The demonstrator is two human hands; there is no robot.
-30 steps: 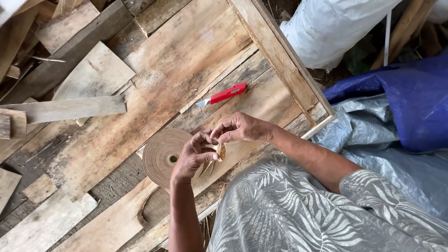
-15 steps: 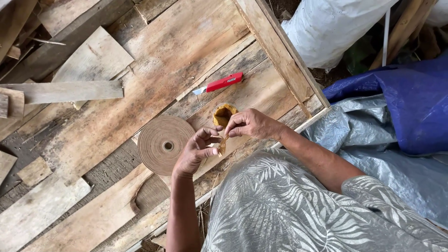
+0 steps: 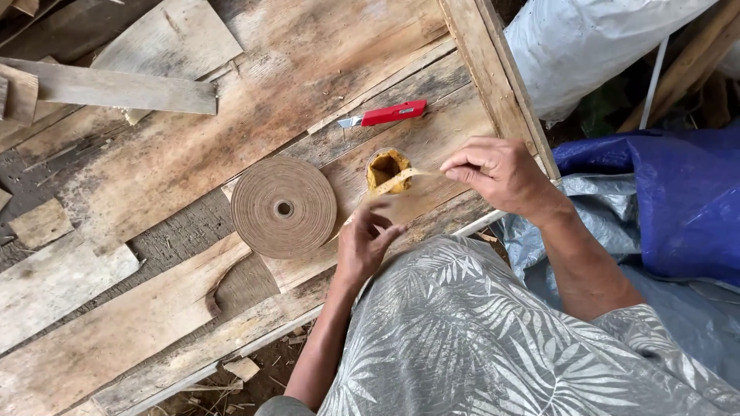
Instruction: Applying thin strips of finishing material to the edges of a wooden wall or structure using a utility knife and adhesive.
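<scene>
Your right hand (image 3: pixel 501 173) is pinching one end of a thin strip (image 3: pixel 401 179); your left hand (image 3: pixel 366 239) is closing its grip on the other. The strip is running lengthwise between them, over a small jar (image 3: pixel 387 166) beside the roll (image 3: pixel 284 206).

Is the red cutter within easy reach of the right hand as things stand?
Probably yes: the red cutter lies uncovered on the planks just beyond the right hand, nothing between them, but that hand now pinches the strip.

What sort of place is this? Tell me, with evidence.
Probably a makeshift outdoor woodworking spot: a rough plank bench bearing a veneer tape roll and red utility knife, with a blue tarp and scrap boards around.
</scene>
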